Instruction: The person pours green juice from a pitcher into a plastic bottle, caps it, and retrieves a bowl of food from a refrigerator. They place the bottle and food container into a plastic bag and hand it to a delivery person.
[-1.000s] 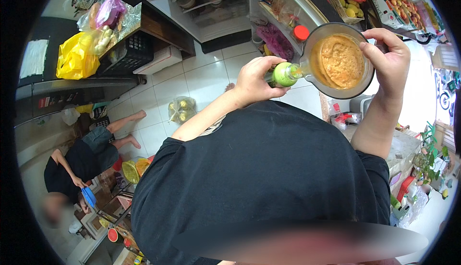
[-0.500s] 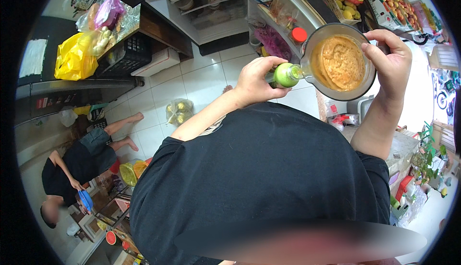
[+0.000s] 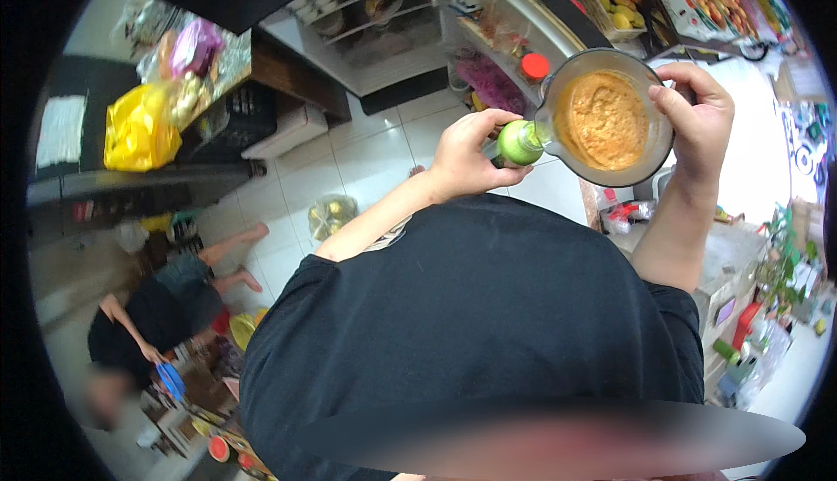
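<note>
My left hand [image 3: 464,156] is wrapped round a small bottle [image 3: 520,143] that looks bright green near its top; its lower part is hidden by my fingers. With my right hand [image 3: 703,119] I grip the handle of a clear, smoky-walled jug [image 3: 660,128], thumb up near its rim. Inside the jug lies a frothy orange-brown liquid [image 3: 606,123]. The jug's spout points left, right at the bottle's mouth; whether liquid is running through it I cannot tell.
Ahead stands an open fridge, its door [image 3: 514,23] holding a red-lidded jar [image 3: 534,67]. A bag of yellow-green fruit [image 3: 332,215] lies on the tiled floor. A yellow bag [image 3: 141,128] hangs at left. Another person [image 3: 144,324] sits lower left with a blue object. Fruit boxes stand top right.
The view has shifted slightly. Both hands keep their grips, and the spout stays at the bottle's mouth. The jug appears a little further left.
</note>
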Available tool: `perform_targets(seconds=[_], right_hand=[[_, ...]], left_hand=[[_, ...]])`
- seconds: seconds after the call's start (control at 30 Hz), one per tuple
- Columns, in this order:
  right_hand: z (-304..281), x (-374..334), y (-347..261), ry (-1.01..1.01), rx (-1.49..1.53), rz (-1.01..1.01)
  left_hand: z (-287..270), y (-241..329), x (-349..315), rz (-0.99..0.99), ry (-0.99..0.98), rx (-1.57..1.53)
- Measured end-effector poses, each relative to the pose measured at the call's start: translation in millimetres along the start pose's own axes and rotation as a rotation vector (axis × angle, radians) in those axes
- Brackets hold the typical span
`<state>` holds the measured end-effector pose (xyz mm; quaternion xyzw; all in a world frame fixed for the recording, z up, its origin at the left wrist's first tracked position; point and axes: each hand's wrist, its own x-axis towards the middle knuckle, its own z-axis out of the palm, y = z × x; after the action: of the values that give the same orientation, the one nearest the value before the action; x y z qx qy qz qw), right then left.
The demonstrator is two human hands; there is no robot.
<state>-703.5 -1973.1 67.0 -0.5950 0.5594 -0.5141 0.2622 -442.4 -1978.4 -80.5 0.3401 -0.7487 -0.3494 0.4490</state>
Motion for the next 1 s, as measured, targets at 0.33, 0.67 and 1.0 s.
perform_targets(seconds=[0.33,0.67,1.0], right_hand=[[-56.0,-151.0,50.0,0.647,0.419,0.315],[-139.9,-415.7,67.3,1.566,0.263,0.311],[-206.8,-642.1,40.1,2.054,-0.377,0.397]], left_hand=[[46.1,28.3,42.0,0.31,-0.382,0.015],[316.5,163.5,65.4,0.312,-1.076,-0.424],[679.3,305.8,-40.2,0.137,-0.964,-0.484]])
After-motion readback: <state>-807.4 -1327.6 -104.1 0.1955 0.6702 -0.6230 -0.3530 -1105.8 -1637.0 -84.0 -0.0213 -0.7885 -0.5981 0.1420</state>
